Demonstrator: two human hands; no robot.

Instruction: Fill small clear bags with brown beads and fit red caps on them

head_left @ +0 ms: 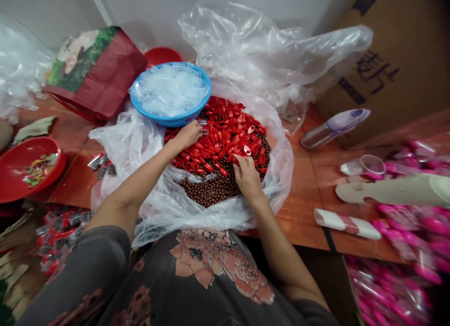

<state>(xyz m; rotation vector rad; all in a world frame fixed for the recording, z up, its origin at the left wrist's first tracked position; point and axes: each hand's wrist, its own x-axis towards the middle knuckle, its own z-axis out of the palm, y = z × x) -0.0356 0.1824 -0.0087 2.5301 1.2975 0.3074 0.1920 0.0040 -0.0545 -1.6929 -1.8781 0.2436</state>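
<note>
Red plastic caps (225, 129) lie heaped over brown beads (214, 190) in a clear plastic bag (121, 150) on the desk (302, 213), at 12 o'clock from the torso. Left hand (188, 135): fingers pressed together, pinching a small silvery piece (202, 122) beside a blue basin (170, 94) of clear film. Right hand (248, 176): fingers pressed together, pinching one red cap (235, 160).

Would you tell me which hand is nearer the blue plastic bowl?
Left: the left hand is just below the blue plastic bowl; the right hand is farther off, among the red plastic caps.
</note>
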